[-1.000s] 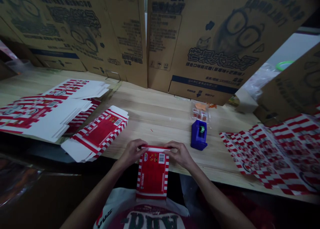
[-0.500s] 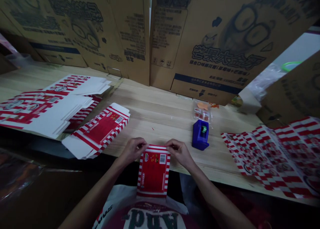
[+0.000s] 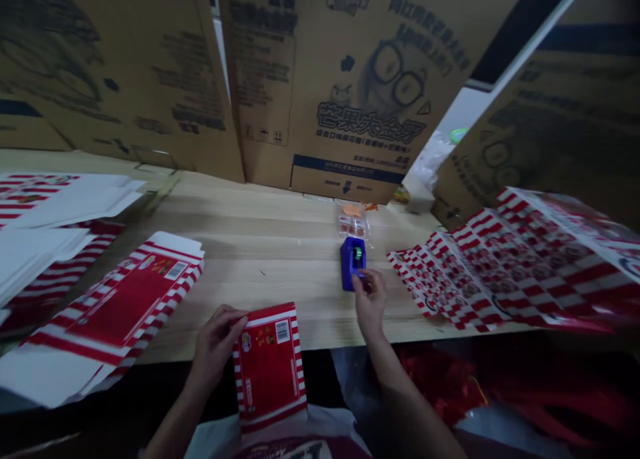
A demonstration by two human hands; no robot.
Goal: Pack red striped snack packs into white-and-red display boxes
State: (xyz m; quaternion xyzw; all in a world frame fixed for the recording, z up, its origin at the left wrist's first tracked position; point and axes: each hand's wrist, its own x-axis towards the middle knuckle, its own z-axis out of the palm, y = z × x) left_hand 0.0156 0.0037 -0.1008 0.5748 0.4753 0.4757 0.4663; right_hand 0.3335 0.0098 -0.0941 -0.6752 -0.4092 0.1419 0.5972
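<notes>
My left hand grips the left edge of a red-and-white striped printed carton, which stands tilted at the table's front edge with its lower part over my lap. My right hand is apart from the carton, with its fingertips at the lower right of a blue tape dispenser holding a green-cored roll. I cannot tell whether those fingers grip the dispenser. A clear packet of small orange and red items lies just behind the dispenser.
Flat red-and-white carton blanks lie on the left of the wooden table. Printed striped sheets lie on the right. Large flattened cardboard boxes stand along the back. Shiny red material lies below the table's front right.
My right hand has let go of the carton and moved onto the tape dispenser. My left hand holds the carton alone, now tilted. The whole view has shifted left as my head turned right.
</notes>
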